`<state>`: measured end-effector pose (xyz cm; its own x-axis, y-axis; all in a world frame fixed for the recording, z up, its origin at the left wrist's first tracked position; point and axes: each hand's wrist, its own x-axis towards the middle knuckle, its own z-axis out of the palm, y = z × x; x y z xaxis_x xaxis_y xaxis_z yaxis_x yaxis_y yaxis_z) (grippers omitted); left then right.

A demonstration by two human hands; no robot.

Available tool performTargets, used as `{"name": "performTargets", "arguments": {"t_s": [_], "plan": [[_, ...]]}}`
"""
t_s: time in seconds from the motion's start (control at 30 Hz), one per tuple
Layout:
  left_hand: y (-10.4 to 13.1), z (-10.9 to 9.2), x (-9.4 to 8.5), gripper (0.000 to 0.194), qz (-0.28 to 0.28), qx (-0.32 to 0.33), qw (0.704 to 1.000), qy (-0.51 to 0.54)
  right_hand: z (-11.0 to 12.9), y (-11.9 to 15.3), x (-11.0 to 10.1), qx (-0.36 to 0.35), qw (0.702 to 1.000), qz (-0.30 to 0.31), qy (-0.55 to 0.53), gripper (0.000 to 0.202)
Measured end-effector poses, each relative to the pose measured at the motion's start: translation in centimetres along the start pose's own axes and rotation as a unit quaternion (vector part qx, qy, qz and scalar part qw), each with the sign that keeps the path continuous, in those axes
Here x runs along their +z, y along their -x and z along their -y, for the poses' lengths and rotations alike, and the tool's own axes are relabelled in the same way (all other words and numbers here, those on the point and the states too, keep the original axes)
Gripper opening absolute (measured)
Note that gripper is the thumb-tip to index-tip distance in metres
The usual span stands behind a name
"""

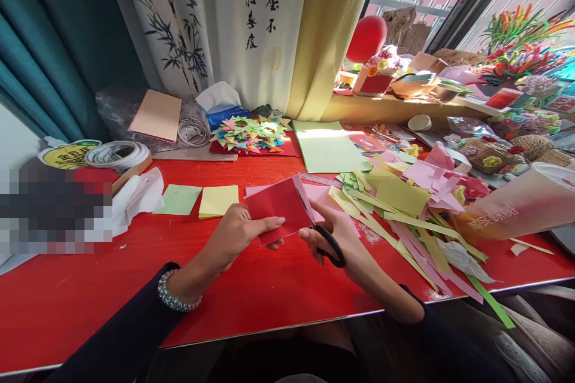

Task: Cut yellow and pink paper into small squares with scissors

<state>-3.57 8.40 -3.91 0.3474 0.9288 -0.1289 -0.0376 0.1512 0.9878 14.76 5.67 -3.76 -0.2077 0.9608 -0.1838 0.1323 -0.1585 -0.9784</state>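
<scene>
My left hand (pixel 248 229) pinches red paper (pixel 274 206) between thumb and fingers, holding it above the red table. In my right hand (pixel 335 230) is a pair of scissors (pixel 331 245) with black handles. Their blades lie along the right edge of the red paper; how far they are parted I cannot tell. Pink paper (pixel 321 192) lies on the table behind my hands. Left of it are a stack of yellow paper squares (pixel 218 201) and a green paper square (pixel 180 199).
Paper strips and scraps (pixel 417 209) heap up on the right, beside a large paper cup (pixel 516 203). Folded paper stars (pixel 251 133) and a pale green sheet (pixel 330 146) lie at the back. A tape roll (pixel 117 155) and crumpled tissue (pixel 137 198) sit left. The table's front edge (pixel 269 330) is close.
</scene>
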Motion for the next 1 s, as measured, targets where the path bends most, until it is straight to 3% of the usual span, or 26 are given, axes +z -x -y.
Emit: {"name": "performTargets", "arguments": {"t_s": [0.13, 0.33, 0.7, 0.83, 0.93, 1.0], "plan": [[0.06, 0.11, 0.1, 0.018, 0.001, 0.002, 1.0, 0.005, 0.1, 0.0, -0.26, -0.016, 1.0, 0.012, 0.013, 0.083], [0.0, 0.19, -0.01, 0.015, -0.002, -0.006, 1.0, 0.007, -0.32, -0.14, -0.05, -0.015, 1.0, 0.002, 0.028, 0.033], [0.01, 0.1, -0.05, 0.022, 0.021, -0.001, 0.999, -0.037, -0.43, -0.24, -0.34, -0.016, 0.998, 0.007, 0.057, 0.041], [0.05, 0.02, -0.03, 0.022, 0.024, -0.005, 0.999, -0.048, -0.43, -0.3, -0.51, -0.016, 0.999, 0.005, 0.049, 0.03], [0.03, 0.11, -0.07, 0.021, 0.028, 0.0, 0.999, -0.044, -0.22, -0.25, -0.45, -0.017, 0.999, 0.002, 0.032, 0.06], [0.01, 0.15, -0.09, 0.022, 0.031, 0.002, 0.999, -0.043, -0.16, -0.24, -0.38, -0.026, 0.999, 0.01, 0.025, 0.066]]}}
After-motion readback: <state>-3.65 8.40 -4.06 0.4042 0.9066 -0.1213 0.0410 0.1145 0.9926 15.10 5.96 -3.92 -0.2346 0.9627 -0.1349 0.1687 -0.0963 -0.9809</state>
